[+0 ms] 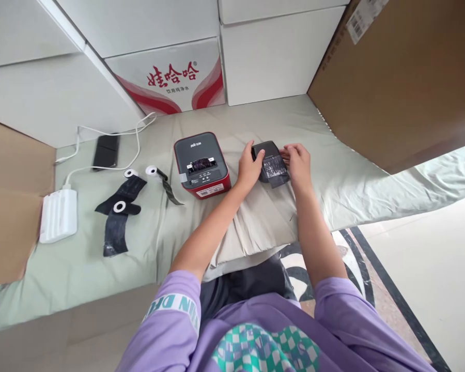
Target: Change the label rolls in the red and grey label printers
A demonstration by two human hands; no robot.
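Note:
My left hand (250, 166) grips the left side of a small black box-like device (266, 150), its thumb on top. A shiny dark strip (275, 168) lies over the device's front and hangs down past its near edge. My right hand (297, 164) is closed at the device's right edge, its fingertips partly hidden. To the left of my left hand stands a red and dark grey box-shaped machine (199, 144) with a dark strip across its top slot.
Several partly unrolled dark rolls with white cores (120, 207) lie at left, near a white charger (60, 216), its cable (137, 144) and a black phone (106, 151). White cartons (271, 57) line the back; a brown carton (395, 93) stands right. The cloth-covered surface (344, 191) has a front edge.

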